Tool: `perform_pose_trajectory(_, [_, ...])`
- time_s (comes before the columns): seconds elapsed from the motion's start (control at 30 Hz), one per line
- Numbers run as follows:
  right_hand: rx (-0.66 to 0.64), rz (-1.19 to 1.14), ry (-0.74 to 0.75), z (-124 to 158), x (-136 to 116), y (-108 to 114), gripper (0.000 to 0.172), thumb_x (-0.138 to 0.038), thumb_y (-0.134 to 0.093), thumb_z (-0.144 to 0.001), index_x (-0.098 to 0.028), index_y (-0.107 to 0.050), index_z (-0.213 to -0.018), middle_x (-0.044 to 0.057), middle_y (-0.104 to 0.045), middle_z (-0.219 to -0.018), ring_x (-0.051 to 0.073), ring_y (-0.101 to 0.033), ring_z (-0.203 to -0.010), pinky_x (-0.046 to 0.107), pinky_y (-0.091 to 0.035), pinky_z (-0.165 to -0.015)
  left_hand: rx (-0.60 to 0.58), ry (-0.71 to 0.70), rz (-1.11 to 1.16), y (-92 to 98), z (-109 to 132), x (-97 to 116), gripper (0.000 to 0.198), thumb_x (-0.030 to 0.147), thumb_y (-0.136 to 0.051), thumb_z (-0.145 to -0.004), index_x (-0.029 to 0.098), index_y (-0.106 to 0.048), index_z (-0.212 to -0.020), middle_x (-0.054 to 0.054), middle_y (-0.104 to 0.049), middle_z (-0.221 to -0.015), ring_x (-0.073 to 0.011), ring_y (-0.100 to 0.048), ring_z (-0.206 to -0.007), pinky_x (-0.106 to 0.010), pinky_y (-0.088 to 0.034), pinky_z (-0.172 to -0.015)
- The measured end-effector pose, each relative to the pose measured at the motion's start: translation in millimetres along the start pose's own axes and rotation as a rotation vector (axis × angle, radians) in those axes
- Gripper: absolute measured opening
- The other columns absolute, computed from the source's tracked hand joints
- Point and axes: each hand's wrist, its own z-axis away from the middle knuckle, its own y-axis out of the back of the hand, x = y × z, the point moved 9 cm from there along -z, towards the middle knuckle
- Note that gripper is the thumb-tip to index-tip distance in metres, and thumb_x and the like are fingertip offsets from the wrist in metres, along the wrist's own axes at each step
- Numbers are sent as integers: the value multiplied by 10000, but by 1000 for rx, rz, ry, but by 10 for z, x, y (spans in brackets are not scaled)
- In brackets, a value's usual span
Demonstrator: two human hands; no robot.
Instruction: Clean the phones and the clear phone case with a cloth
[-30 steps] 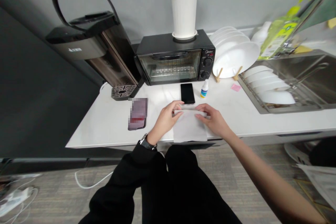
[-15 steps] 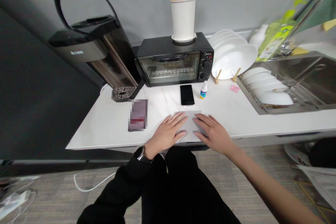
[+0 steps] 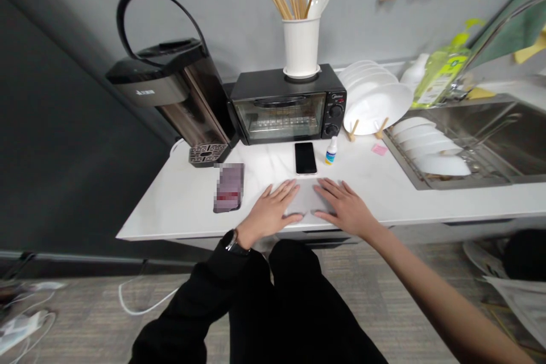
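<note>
My left hand (image 3: 273, 207) lies flat with fingers spread on the left part of a thin, pale grey sheet (image 3: 307, 196), whose material I cannot make out. On the sheet's right side rests my right hand (image 3: 347, 207), also flat and open. Both hands cover part of the sheet, and its middle shows between them. Just beyond it lies a dark-screened phone (image 3: 305, 158), with a small white bottle with a blue and yellow label (image 3: 331, 151) standing upright to its right. A purple-grey, pixelated flat item (image 3: 229, 187) lies left of my left hand.
Behind stand a black water dispenser (image 3: 170, 85) and a toaster oven (image 3: 281, 116) carrying a white utensil holder (image 3: 301, 45). White plates (image 3: 377, 108) fill a rack. At right, the sink (image 3: 505, 176) holds bowls (image 3: 441, 164). A pink slip (image 3: 379, 149) lies near it.
The camera view has shifted slightly, so the dispenser and oven appear lower and further right. Both hands stay flat on the grey sheet; its far edge shows less distinctly.
</note>
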Motion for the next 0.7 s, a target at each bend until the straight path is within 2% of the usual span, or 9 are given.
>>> perform_pose_trajectory(0.13, [6,15,-7,27,27,-22,741,-599,-552,-1001,-227,-367,-1616,162,-326,-1686,369,-324,-1559,644,-335,-1217,-38,-14,-4,-27,7,-27,890,705,-465,-987,223,-169,-1675,-157,-283,-1706,-304,-295,-1581,-570,-210,-1277])
perform_pose_trajectory(0.27, [12,22,-10,88,80,-25,778,-604,-570,-991,-247,-323,-1637,162,-322,-1687,366,-332,-1555,641,-330,-1219,-38,-10,5,6,35,-43,906,707,-462,-987,220,-138,-1680,-163,-243,-1719,-307,-261,-1593,-569,-184,-1284])
perform_pose_trajectory(0.4, [7,52,-14,149,123,-17,804,-623,-551,-992,-242,-287,-1650,166,-301,-1693,377,-303,-1566,657,-307,-1222,-46,30,9,25,69,-72,858,702,-446,-996,273,-150,-1678,-130,-228,-1730,-318,-206,-1608,-595,-186,-1277])
perform_pose_trajectory(0.53, [12,89,-20,155,120,-14,809,-647,-484,-1012,-227,-250,-1661,156,-230,-1717,369,-245,-1588,648,-274,-1237,-55,61,0,18,87,-85,869,722,-417,-995,286,-115,-1683,-103,-143,-1751,-300,-145,-1623,-566,-150,-1295])
perform_pose_trajectory(0.7, [-27,99,15,140,90,-49,818,-649,-455,-1021,-230,-196,-1674,152,-271,-1705,350,-298,-1572,609,-310,-1231,-106,46,-5,-21,91,-71,875,740,-398,-990,284,-119,-1683,-89,-142,-1751,-296,-153,-1622,-566,-135,-1298])
